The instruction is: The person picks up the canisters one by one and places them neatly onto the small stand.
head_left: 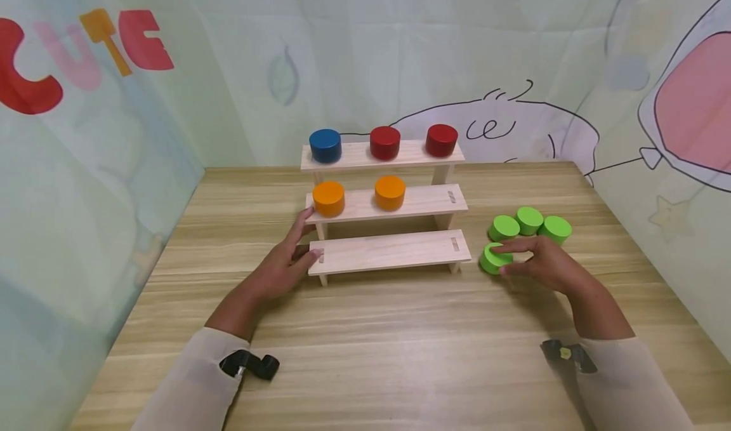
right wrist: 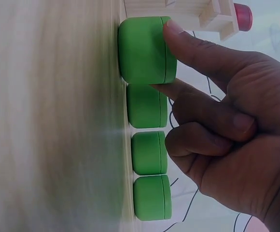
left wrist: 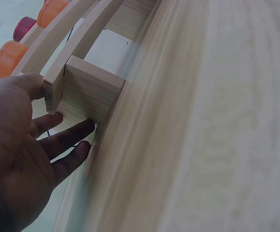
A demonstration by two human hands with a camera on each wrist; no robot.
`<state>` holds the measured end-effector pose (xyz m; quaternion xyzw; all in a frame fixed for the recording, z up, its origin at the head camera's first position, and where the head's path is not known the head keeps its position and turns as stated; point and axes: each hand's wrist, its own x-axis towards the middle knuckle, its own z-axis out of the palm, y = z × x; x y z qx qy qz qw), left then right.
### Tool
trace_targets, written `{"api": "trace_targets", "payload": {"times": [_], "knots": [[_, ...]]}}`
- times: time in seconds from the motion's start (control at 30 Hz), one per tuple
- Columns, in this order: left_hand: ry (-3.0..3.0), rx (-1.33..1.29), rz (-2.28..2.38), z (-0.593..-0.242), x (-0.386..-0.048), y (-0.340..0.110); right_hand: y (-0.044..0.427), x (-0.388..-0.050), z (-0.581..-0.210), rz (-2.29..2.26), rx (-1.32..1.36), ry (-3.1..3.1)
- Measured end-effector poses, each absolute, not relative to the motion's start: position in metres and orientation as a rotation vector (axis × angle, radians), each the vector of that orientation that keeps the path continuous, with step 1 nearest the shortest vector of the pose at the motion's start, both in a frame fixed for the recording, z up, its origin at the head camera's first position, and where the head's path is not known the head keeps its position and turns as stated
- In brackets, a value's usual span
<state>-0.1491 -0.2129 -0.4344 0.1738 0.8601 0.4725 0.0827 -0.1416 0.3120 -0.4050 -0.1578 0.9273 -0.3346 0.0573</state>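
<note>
Okay, one green block (head_left: 492,261) is pinched by the right hand (head_left: 545,263) toward the tabletop's right edge (head_left: 622,253), three more green blocks (head_left: 530,220) behind; stand (head_left: 388,251) is touched by left hand (head_left: 278,267), its loose fingers (left wrist: 67,137) shown properly only from left wrist.

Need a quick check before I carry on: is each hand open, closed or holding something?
Left hand: open, thumb touching the end of the bottom shelf.
Right hand: closed, thumb and forefinger pinching a green block.

pinched green cylinder (head_left: 492,261), right of pale three-tier wooden rack (head_left: 388,253)
</note>
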Motion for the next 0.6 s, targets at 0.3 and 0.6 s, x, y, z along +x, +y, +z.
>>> {"api": "trace_targets", "payload": {"times": [0.3,0.6], "knots": [[2.573,0.533,1.407,-0.4341,-0.1496,-0.2120,0.3117,-0.1399,-0.4053,-1.044,-0.500,2.788],[2.572,0.535,1.413,-0.4323,-0.1492,-0.2115,0.3134,-0.1383,-0.4042,-0.974,-0.546,2.854]]}}
